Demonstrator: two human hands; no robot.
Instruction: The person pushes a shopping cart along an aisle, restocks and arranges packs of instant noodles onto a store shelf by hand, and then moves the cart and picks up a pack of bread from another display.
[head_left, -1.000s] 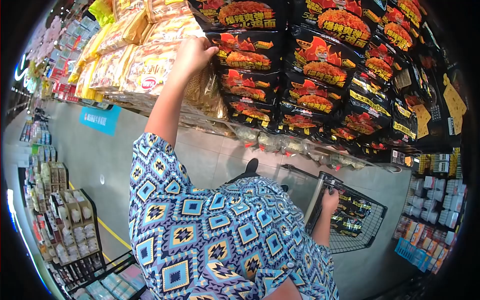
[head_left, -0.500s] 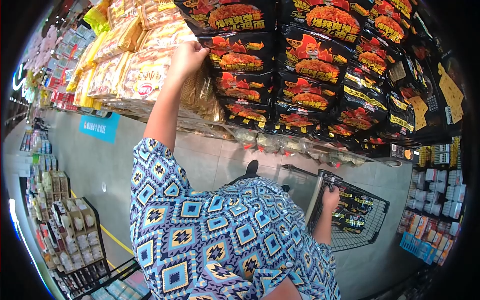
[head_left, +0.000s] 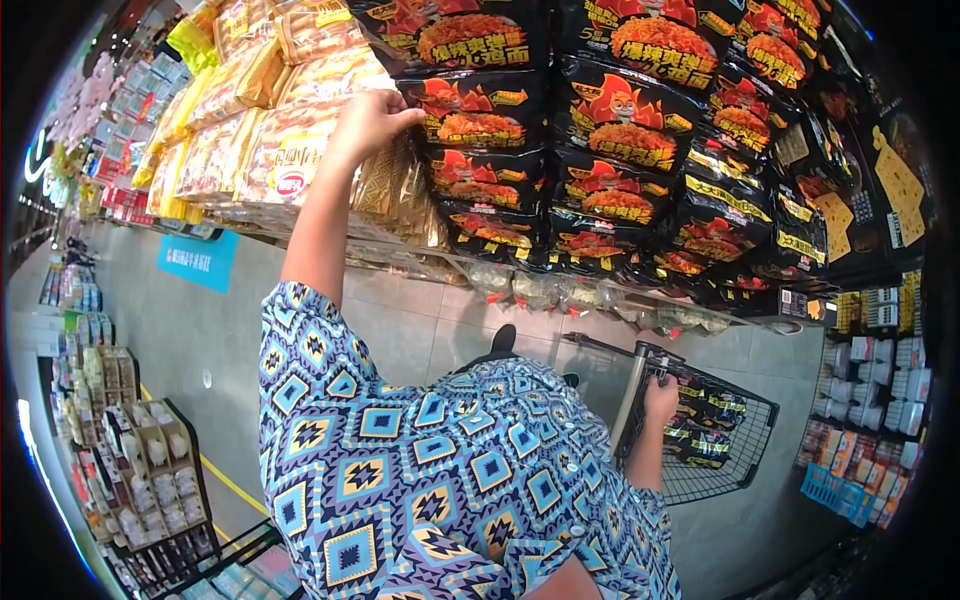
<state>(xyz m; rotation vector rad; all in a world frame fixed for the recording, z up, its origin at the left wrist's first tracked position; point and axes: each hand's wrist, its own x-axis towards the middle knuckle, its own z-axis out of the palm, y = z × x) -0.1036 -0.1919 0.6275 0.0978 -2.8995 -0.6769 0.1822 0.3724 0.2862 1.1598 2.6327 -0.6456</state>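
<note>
The left hand (head_left: 374, 124), fingers loosely curled, is by the noodles (head_left: 478, 127) above the shelf's front edge (head_left: 610, 287); any hold cannot be told. The right hand (head_left: 660, 398) grips the cart (head_left: 629, 393); a light touch would spare the noodles.

The black pack (head_left: 645, 50) at the top of the middle stack reads 爆辣爽弹火鸡面 in large yellow characters over two lines, with a yellow 5 at its left edge, and the same wording stands on the black pack next to it (head_left: 462, 40), above the left hand (head_left: 372, 122). Farther right, a yellow band (head_left: 730, 197) across another black pack (head_left: 715, 235) starts with 大大满, the remainder unclear. White characters on the blue sign (head_left: 198, 262) and on the red badge (head_left: 291, 182) of the pale, gold-edged pack (head_left: 262, 165) are too small to read surely.
</note>
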